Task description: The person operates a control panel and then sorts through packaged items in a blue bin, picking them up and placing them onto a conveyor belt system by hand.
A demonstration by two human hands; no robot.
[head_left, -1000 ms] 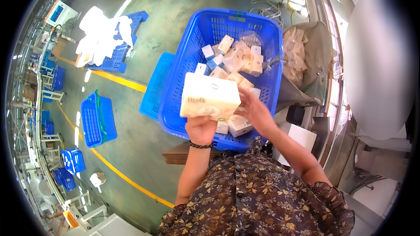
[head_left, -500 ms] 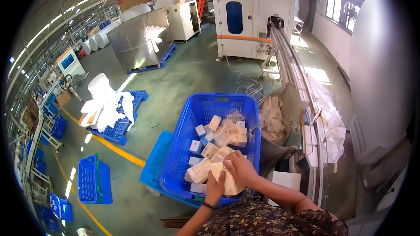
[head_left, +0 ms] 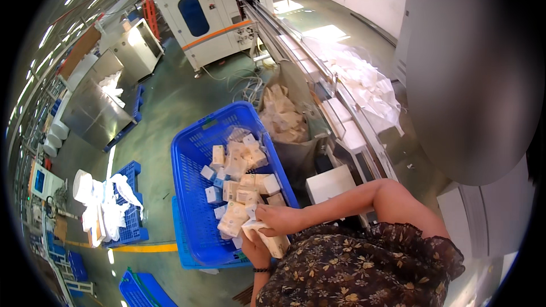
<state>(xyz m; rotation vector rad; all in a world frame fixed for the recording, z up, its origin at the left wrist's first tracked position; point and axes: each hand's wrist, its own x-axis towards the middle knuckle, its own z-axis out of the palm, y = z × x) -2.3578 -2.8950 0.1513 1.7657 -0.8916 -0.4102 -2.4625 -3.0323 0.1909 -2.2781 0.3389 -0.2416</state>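
Observation:
Low over the near end of a blue plastic basket (head_left: 180,193), my left hand (head_left: 255,249) grips a cream printed tissue pack (head_left: 277,245) from below and the left. My right hand (head_left: 277,219) is closed over its top, pinching a whitish part of the pack; the fingertips are partly hidden. Inside the basket lie several similar cream packs (head_left: 233,220), tumbled at different angles. Smaller blue-and-white packs (head_left: 214,195) sit among them, and clear film shows toward the far end.
A conveyor (head_left: 341,116) with white packs runs on the right from a white machine (head_left: 207,14). Beside it hangs a grey sack (head_left: 284,111) of cream wrappers. A white box (head_left: 330,183) stands near my right arm. At left are a blue pallet (head_left: 133,216) and another blue basket (head_left: 145,290).
The view has swung right and tilted, so the basket and machine appear farther left. My right hand has come across the top of the pack, and its elbow is raised outward.

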